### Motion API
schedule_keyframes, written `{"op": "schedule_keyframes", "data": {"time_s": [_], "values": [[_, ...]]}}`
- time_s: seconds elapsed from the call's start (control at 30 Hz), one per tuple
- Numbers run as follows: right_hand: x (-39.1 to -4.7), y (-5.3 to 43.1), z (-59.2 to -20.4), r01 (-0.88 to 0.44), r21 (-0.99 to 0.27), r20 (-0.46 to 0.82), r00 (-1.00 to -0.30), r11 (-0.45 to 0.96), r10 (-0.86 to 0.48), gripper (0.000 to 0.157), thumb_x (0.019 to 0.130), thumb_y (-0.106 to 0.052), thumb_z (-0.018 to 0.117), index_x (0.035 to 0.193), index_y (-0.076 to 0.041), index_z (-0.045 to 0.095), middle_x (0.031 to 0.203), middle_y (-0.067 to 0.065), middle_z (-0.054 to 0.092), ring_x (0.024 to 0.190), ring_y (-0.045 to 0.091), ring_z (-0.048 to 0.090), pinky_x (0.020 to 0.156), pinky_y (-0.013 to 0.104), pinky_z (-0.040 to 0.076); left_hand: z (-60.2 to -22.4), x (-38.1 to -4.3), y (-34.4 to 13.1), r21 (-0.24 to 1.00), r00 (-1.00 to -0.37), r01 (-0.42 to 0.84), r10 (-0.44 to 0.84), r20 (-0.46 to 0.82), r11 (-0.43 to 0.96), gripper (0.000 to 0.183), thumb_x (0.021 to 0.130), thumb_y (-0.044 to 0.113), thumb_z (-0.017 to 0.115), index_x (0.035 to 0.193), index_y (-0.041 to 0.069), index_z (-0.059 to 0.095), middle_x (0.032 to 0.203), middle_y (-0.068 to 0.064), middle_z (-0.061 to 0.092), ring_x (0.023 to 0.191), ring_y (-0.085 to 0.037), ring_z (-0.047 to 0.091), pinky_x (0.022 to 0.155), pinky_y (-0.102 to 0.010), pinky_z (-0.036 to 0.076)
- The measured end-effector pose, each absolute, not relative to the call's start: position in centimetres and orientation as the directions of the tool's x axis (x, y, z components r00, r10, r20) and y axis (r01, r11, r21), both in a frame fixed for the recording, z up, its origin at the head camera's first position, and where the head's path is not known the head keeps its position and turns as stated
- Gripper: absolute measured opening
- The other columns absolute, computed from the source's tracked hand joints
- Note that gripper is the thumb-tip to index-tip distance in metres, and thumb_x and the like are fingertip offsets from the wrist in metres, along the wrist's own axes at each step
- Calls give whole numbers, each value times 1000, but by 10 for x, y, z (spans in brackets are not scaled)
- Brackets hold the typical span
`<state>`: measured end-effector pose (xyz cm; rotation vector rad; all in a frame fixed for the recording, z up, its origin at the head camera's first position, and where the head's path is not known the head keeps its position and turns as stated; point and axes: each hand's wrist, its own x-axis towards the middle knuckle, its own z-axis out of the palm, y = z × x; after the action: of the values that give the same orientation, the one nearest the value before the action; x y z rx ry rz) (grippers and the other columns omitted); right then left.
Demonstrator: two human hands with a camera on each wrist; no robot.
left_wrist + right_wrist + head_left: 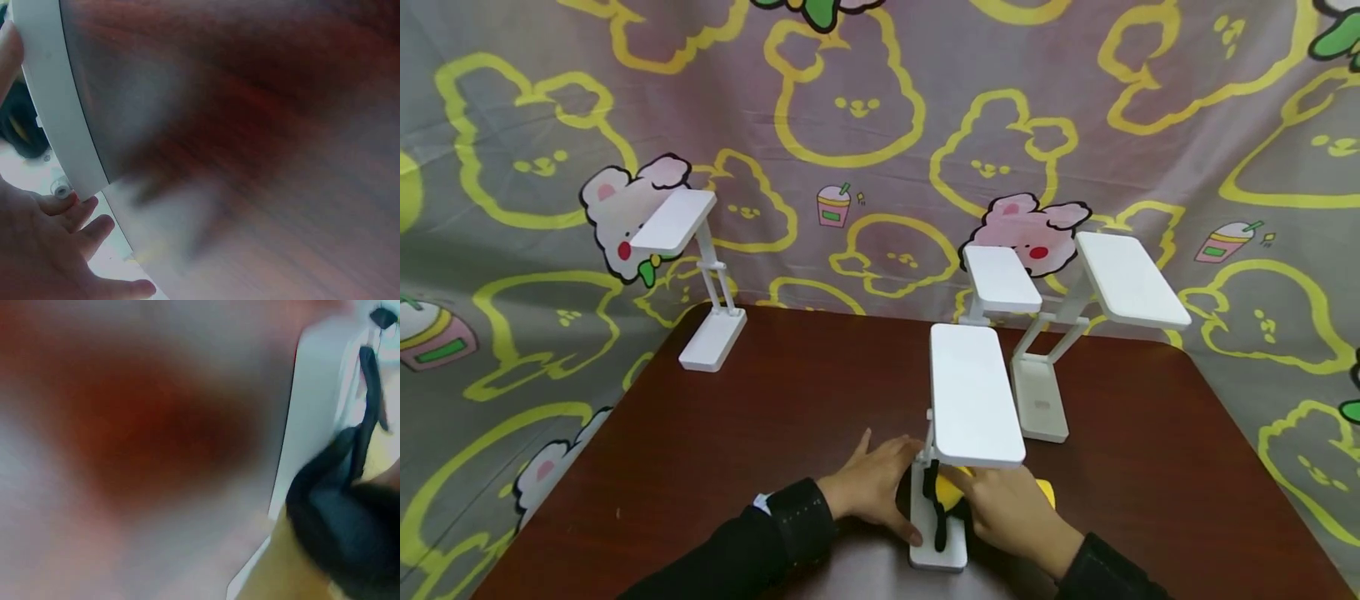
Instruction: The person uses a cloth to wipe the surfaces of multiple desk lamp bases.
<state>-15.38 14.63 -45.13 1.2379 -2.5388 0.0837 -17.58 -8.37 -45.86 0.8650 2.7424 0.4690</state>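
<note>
Clerk: Item one, your near lamp (977, 375); white, upright on the table (820, 375), its base (951, 559) between your hands; how do your fingers stand?

Checker: Your left hand (874, 483) grips the lamp at its left side; thumb on the base, fingers bent in at the hinge (61, 189); your right hand (1011, 510) has its fingers closed round a yellow-and-black item (949, 493), beside and over the base; exact fingertip contact hidden.

Clerk: Neighbouring stock?

Checker: Rear-right lamp (1131, 279), nearest to yours; smaller lamp (1003, 279), behind; far-left lamp (677, 221), well apart.

Clerk: Hazards for you?

Checker: Snagging; the item's black strand (941, 533) lies along the base, so a sharp tug could catch it at the hinge and swing the lamp; tipping; the panel (977, 408) sits high, so a slack left thumb under a right-hand push could topple it; knocking; a shove away from you could strike the rear-right lamp; pinching; the panel partly screens your fingers, so a folding hinge could nip them unseen.
</note>
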Motion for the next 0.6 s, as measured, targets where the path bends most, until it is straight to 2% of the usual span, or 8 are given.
{"op": "schedule_keyframes", "data": {"time_s": [0.07,0.17,0.3,0.4,0.47,0.53,0.6], "values": [[-160,141,-451,-766,77,292,-595,638,-749,47,74,-3,62,118,-19,68,118,7,61,79,13,56,53,28,46,-458,-176,-85,379,-801,507,585,-123,774,117,55,71,74,148,12,33,149,-5,35,137,-19,28,108,-61,9],[-154,141,-446,-784,76,261,-580,615,-772,44,74,-5,63,116,-17,68,110,6,61,77,14,55,48,26,44,-457,-177,-85,401,-800,498,586,-130,769,116,56,70,74,148,13,32,149,-4,35,135,-18,31,109,-58,9],[-132,150,-441,-851,55,243,-496,522,-834,42,70,-7,66,110,-19,69,95,-2,59,72,11,54,40,19,37,-457,-179,-84,437,-789,497,600,-131,749,114,58,65,77,148,13,31,148,-4,36,134,-18,34,109,-55,15],[-119,160,-440,-898,51,259,-411,437,-874,46,64,-7,70,107,-24,69,91,-7,58,68,7,51,37,13,31,-457,-179,-84,475,-787,485,604,-130,734,114,59,61,79,148,12,30,148,-6,36,132,-20,36,108,-52,23],[-118,163,-440,-911,44,264,-385,410,-884,48,63,-6,69,107,-25,69,90,-8,58,68,6,51,36,12,28,-458,-178,-84,494,-789,470,599,-136,731,114,59,60,79,149,11,29,148,-7,35,132,-21,36,107,-51,26],[-123,165,-440,-903,42,269,-401,427,-876,47,66,-6,67,108,-26,68,90,-9,57,69,6,52,37,13,29,-458,-179,-85,507,-792,455,593,-144,732,115,59,60,80,149,12,28,148,-7,34,132,-22,36,107,-50,26],[-133,165,-441,-880,33,268,-448,473,-853,45,69,-6,64,110,-25,69,91,-9,57,72,7,54,38,15,31,-458,-179,-84,517,-794,443,588,-153,732,115,58,60,80,149,12,28,149,-7,33,133,-22,35,108,-49,25]]}}
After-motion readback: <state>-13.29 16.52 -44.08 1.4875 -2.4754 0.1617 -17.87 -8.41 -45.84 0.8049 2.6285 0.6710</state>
